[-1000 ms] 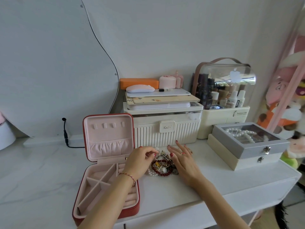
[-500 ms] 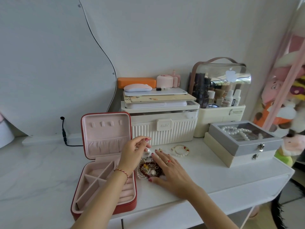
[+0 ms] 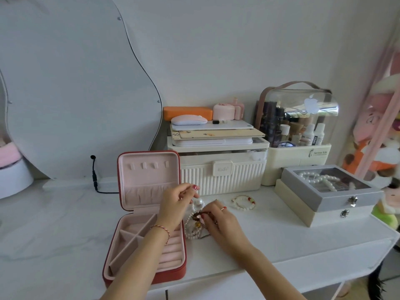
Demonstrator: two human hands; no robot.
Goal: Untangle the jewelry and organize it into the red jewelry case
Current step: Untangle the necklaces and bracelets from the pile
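Both hands are now working at the tangle (image 3: 195,224) where a second ago they were only closing over it: the left hand (image 3: 176,204) is lifting a pearl strand (image 3: 198,202) up out of the heap, fingers (image 3: 191,189) pinching it near the big pearl, while the right hand (image 3: 218,221) is curling its fingers (image 3: 205,215) onto a dark bead at the top of the pile, pinning or pinching it; which, I cannot tell. One bracelet (image 3: 243,202), lying clear toward the back of the bench (image 3: 281,245), was not visible a second ago.

What remains of the tangle is sitting near the middle of the bench, just beside the right edge of the case (image 3: 149,252), which is standing open with its compartments bare.

By my judgement these pieces are light, limp and slippery, and the thin chains and stringing are looking fragile. Taking hold at a clasp or a large bead, and easing loops apart rather than pulling on a strand, is likely safest; a hard tug could be tightening knots or snapping a string.
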